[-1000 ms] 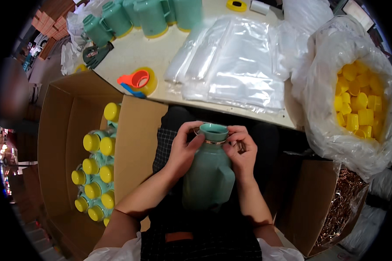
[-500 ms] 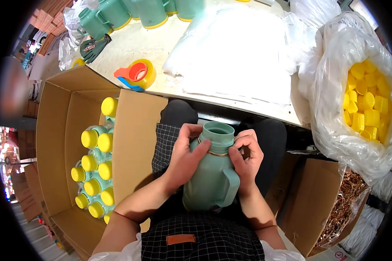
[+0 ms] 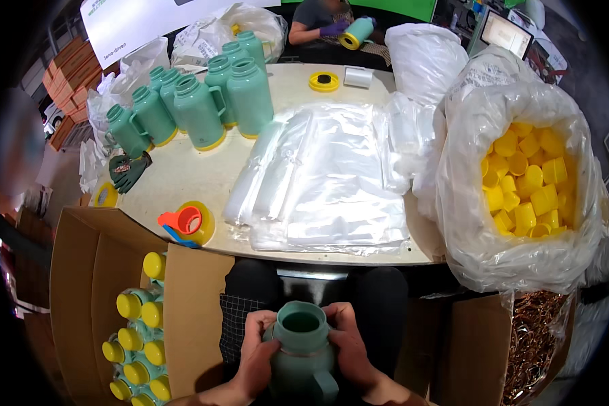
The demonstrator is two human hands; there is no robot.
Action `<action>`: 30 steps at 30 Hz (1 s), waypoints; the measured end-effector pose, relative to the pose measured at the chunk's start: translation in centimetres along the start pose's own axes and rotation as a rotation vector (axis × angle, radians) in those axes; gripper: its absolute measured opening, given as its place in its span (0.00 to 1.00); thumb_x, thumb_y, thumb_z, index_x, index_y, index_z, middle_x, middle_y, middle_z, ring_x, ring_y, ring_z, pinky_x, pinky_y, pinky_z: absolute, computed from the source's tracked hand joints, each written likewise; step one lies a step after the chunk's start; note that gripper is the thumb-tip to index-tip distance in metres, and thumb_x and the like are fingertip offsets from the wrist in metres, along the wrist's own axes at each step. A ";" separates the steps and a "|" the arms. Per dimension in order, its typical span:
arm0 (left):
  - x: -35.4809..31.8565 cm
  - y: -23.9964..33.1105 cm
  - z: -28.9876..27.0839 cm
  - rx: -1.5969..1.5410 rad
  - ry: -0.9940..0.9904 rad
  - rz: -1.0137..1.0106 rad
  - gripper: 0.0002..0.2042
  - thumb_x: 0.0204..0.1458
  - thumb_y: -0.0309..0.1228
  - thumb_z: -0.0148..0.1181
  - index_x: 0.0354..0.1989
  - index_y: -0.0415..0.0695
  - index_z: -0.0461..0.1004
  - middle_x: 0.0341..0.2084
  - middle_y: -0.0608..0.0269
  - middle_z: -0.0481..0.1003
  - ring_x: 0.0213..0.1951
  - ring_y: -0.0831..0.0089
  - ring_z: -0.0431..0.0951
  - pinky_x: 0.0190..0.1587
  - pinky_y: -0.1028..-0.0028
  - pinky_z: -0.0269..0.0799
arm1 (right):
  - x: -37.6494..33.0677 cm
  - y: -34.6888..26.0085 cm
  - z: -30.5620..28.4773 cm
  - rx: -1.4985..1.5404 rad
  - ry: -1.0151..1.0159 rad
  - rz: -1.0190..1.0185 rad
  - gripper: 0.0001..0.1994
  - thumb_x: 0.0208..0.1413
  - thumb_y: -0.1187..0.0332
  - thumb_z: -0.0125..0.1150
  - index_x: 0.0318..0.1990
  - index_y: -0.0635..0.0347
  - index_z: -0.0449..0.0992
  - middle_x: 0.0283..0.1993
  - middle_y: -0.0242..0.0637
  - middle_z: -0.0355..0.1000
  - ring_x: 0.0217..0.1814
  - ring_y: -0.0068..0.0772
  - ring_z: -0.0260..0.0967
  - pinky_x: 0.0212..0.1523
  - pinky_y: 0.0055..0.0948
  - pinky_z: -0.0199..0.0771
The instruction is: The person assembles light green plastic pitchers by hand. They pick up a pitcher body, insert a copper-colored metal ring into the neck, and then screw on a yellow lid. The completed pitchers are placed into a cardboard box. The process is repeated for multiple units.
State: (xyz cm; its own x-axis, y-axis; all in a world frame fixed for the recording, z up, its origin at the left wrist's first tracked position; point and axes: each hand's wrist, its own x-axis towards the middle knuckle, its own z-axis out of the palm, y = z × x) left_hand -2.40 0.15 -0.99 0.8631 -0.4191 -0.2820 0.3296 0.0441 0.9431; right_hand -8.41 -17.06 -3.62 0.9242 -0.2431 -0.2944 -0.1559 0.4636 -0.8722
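Observation:
A green vacuum flask body (image 3: 302,373) stands upright between my legs, its mouth uncapped and its handle toward me. A thin copper-coloured ring (image 3: 306,353) circles the base of its neck. My left hand (image 3: 256,352) wraps the neck from the left, thumb pressed near the ring. On the other side my right hand (image 3: 350,346) grips the neck and shoulder, fingers curled behind. The lower part of the flask runs out of the picture.
Several green flasks (image 3: 197,111) stand on the table (image 3: 183,172) beyond clear plastic bags (image 3: 345,196). At left, a carton (image 3: 199,304) holds yellow-capped flasks. A sack of yellow cups (image 3: 528,183) and a box of copper-coloured rings (image 3: 531,345) are at right. A co-worker (image 3: 321,24) sits opposite, holding a flask.
The view has tilted up, showing more of the table and a co-worker. My right fingers, pinched at the ring before, now wrap the neck. The flask sits lower in view.

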 end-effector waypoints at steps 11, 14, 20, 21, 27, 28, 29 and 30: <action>4.7 1.0 -0.3 -0.089 -0.269 -0.473 0.08 0.61 0.25 0.51 0.47 0.42 0.73 0.40 0.64 0.75 0.44 0.78 0.75 0.50 0.79 0.69 | 3.9 -0.1 -3.1 0.323 -0.368 0.351 0.15 0.64 0.70 0.53 0.56 0.53 0.65 0.45 0.29 0.64 0.47 0.21 0.64 0.50 0.20 0.66; 6.7 -0.1 -0.3 -0.084 -0.304 -0.457 0.09 0.62 0.28 0.52 0.48 0.42 0.73 0.38 0.67 0.75 0.42 0.78 0.75 0.46 0.79 0.70 | 5.1 0.5 -3.8 0.153 -0.237 0.283 0.18 0.64 0.66 0.55 0.59 0.57 0.65 0.49 0.32 0.67 0.51 0.24 0.67 0.53 0.23 0.68; 7.5 -1.4 2.9 0.152 -0.044 -0.106 0.10 0.64 0.33 0.52 0.49 0.43 0.72 0.42 0.63 0.73 0.45 0.75 0.74 0.50 0.74 0.69 | 2.2 -5.5 -4.8 -0.253 -0.237 -0.194 0.34 0.44 0.65 0.79 0.59 0.61 0.69 0.57 0.41 0.74 0.61 0.31 0.70 0.62 0.32 0.69; 7.1 -1.0 3.3 0.244 0.017 0.052 0.10 0.65 0.33 0.52 0.49 0.43 0.72 0.43 0.62 0.73 0.46 0.74 0.73 0.51 0.73 0.69 | 1.9 -6.1 -5.2 -0.328 -0.167 -0.242 0.37 0.38 0.67 0.82 0.59 0.61 0.69 0.56 0.40 0.75 0.60 0.30 0.71 0.61 0.32 0.70; 3.2 -6.1 0.8 -0.345 0.111 -0.334 0.20 0.68 0.45 0.45 0.59 0.44 0.67 0.43 0.60 0.69 0.48 0.69 0.70 0.58 0.69 0.65 | -4.9 -9.9 -5.3 -0.574 0.095 -1.123 0.40 0.28 0.62 0.88 0.52 0.53 0.69 0.49 0.44 0.74 0.52 0.44 0.74 0.55 0.47 0.72; 2.9 -5.9 2.0 -0.532 -0.042 -0.504 0.25 0.68 0.51 0.42 0.61 0.44 0.66 0.51 0.57 0.72 0.53 0.62 0.73 0.57 0.63 0.70 | -5.5 -8.6 -4.6 -0.640 0.079 -1.278 0.38 0.29 0.59 0.89 0.51 0.48 0.71 0.49 0.41 0.75 0.51 0.46 0.76 0.55 0.50 0.69; 4.2 -14.6 -2.2 -0.422 -0.137 -0.437 0.26 0.69 0.52 0.40 0.62 0.43 0.67 0.54 0.54 0.73 0.53 0.58 0.75 0.54 0.58 0.74 | -6.4 -6.9 -3.2 -0.676 0.124 -1.319 0.39 0.30 0.57 0.88 0.52 0.46 0.71 0.48 0.39 0.76 0.51 0.47 0.77 0.56 0.51 0.68; 5.2 -14.3 -1.4 -0.412 -0.142 -0.463 0.26 0.69 0.51 0.40 0.61 0.43 0.67 0.53 0.55 0.73 0.52 0.59 0.76 0.52 0.60 0.75 | -6.8 -4.8 -3.2 -0.763 0.047 -1.323 0.32 0.41 0.57 0.83 0.53 0.46 0.71 0.47 0.40 0.76 0.51 0.47 0.77 0.55 0.48 0.69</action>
State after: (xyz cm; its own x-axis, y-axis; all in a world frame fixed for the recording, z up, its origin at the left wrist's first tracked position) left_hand -2.11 -1.38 -16.21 0.5463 -0.5931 -0.5915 0.8009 0.1630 0.5762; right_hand -15.05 -20.39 1.30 0.5309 -0.1499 0.8341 0.5963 -0.6332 -0.4934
